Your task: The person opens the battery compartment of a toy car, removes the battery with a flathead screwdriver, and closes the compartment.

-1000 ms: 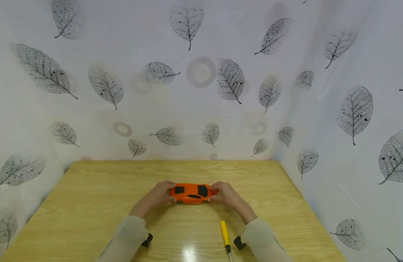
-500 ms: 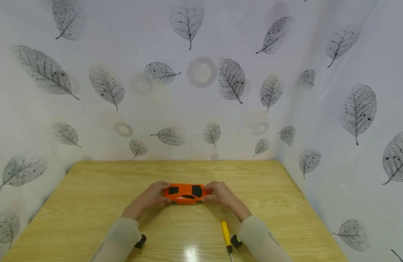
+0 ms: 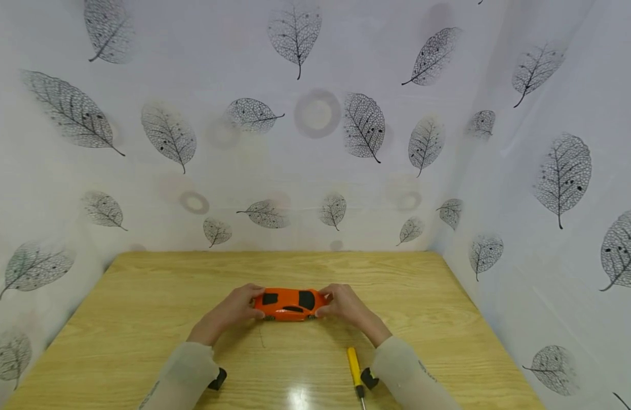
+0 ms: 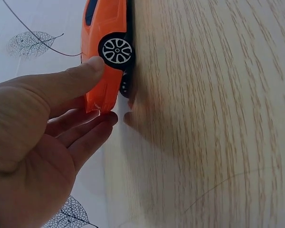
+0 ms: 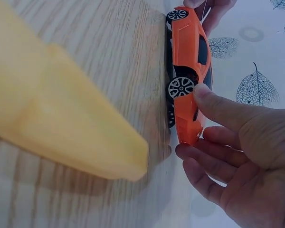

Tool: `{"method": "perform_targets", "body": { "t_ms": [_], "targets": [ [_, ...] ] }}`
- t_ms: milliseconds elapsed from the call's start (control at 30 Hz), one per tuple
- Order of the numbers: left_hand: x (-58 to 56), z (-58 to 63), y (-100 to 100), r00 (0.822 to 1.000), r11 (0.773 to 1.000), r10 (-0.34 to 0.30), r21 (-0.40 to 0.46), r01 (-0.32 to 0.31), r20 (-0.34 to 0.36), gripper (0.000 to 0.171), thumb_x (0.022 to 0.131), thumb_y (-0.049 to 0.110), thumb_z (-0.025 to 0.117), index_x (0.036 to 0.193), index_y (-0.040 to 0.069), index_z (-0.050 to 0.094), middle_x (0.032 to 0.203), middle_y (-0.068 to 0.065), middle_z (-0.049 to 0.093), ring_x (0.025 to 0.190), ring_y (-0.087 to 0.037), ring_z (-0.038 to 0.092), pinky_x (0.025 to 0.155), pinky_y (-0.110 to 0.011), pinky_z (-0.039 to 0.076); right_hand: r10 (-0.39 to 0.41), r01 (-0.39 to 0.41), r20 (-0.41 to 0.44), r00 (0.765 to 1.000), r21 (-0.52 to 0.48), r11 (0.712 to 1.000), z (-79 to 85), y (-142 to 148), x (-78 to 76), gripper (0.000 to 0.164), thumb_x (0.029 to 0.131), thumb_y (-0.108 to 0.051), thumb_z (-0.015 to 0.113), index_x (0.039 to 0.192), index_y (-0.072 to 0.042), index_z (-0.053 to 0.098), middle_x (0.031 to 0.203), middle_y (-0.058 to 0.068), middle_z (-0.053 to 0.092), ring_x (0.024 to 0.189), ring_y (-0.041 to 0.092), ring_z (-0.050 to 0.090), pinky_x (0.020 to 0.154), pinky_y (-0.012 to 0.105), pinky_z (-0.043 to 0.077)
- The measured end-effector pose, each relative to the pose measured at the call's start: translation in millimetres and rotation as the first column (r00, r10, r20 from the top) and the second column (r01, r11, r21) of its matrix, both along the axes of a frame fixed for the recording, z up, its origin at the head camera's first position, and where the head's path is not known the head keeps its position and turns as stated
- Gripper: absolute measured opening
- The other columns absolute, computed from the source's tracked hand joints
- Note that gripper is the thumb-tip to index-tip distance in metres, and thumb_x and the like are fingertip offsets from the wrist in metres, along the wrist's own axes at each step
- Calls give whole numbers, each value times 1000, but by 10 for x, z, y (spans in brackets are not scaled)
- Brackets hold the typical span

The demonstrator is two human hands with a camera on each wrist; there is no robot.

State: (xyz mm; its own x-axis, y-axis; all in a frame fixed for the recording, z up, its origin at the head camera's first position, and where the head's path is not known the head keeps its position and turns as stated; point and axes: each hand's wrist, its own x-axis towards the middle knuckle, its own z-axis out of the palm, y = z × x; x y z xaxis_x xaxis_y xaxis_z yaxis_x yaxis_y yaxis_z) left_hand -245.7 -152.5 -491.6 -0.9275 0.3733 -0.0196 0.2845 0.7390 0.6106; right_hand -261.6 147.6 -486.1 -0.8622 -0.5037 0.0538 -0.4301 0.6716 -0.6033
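Note:
An orange toy car [image 3: 287, 304] with black windows sits low over the table, lengthwise between both hands. My left hand [image 3: 232, 307] grips its left end; in the left wrist view the thumb [image 4: 92, 69] lies beside a spoked wheel [image 4: 117, 50] and fingertips meet the end of the body. The right hand [image 3: 346, 307] holds the opposite end, past the windshield. Seen from the right wrist, that thumb [image 5: 204, 92] presses near a wheel [image 5: 181, 87], with fingers curled under the bumper. A thin wire-like line [image 4: 40, 40] runs to the car's side in the left wrist view.
A screwdriver with a yellow handle [image 3: 353, 364] lies on the wooden table [image 3: 156, 319] near the right forearm; its handle looms large in the right wrist view. Black wrist devices [image 3: 218, 378] show under both cuffs. Leaf-printed white cloth [image 3: 315, 165] hangs around the table.
Both hands have shifted the toy car a little to the left, mostly in the first half second. The grip at each end stays the same.

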Motion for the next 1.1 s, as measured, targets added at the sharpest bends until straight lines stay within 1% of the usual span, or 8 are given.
{"method": "perform_targets", "body": {
  "t_ms": [133, 333, 467, 633, 767, 900, 1000, 1100],
  "targets": [
    [1, 8, -6, 1000, 1000, -1, 5, 1, 4, 63, 84, 5, 85, 139, -12, 58, 139, -28, 58, 130, -46, 53, 110, -59, 43, 3, -3, 9, 1000, 31, 1000, 6, -13, -4, 48, 84, -11, 87, 126, 6, 70, 103, 14, 69, 86, 23, 64, 71, 34, 58],
    [32, 22, -9, 1000, 1000, 11, 11, -11, 6, 62, 83, 6, 86, 138, -9, 60, 136, -25, 60, 127, -44, 55, 109, -58, 44, 45, -44, -7, 999, 71, 997, 13, -14, -7, 48, 85, -12, 86, 127, 5, 69, 96, 11, 61, 83, 19, 54, 72, 33, 52],
    [52, 22, -26, 1000, 1000, 5, 20, -5, 0, 62, 83, 7, 87, 137, -9, 61, 135, -24, 61, 125, -43, 56, 108, -57, 45, 62, -60, -16, 998, 77, 995, -16, 6, -22, 48, 85, -14, 87, 125, 4, 70, 96, 10, 60, 83, 18, 53, 72, 34, 50],
    [89, 20, -48, 1000, 999, -2, 48, 2, 5, 61, 82, 7, 87, 135, -9, 63, 134, -24, 63, 124, -41, 58, 108, -56, 46, 80, -79, -14, 997, 58, 995, -63, 37, -20, 48, 84, -16, 88, 124, 5, 70, 96, 8, 60, 84, 18, 53, 72, 32, 50],
    [142, 40, -59, 1000, 998, -6, 63, 5, 20, 61, 82, 7, 88, 135, -9, 63, 133, -24, 63, 122, -40, 59, 107, -57, 47, 91, -90, -14, 996, 57, 994, -79, 53, 23, 51, 84, -19, 88, 125, 5, 69, 97, 7, 59, 83, 16, 51, 71, 30, 49],
    [191, 40, -62, 999, 998, 2, 65, -5, 40, 62, 82, 9, 88, 136, -7, 63, 132, -20, 64, 121, -37, 59, 107, -56, 47, 89, -88, -3, 996, 63, 994, -72, 59, 86, 52, 85, -20, 88, 126, 4, 69, 97, 6, 58, 82, 14, 50, 70, 28, 48],
    [224, 31, -68, 999, 998, -7, 55, 5, 33, 63, 81, 10, 88, 136, -6, 63, 130, -18, 65, 117, -34, 61, 105, -55, 49, 84, -85, 9, 996, 62, 994, -65, 59, 128, 52, 85, -20, 88, 126, 4, 70, 96, 5, 58, 82, 14, 50, 70, 27, 49],
    [258, 33, -74, 1000, 998, -23, 52, 22, 21, 63, 81, 10, 88, 136, -7, 63, 130, -19, 64, 117, -34, 61, 104, -55, 50, 86, -87, 14, 996, 55, 995, -59, 57, 166, 51, 84, -19, 88, 126, 5, 70, 96, 5, 58, 82, 14, 50, 69, 27, 48]
  ]
}}
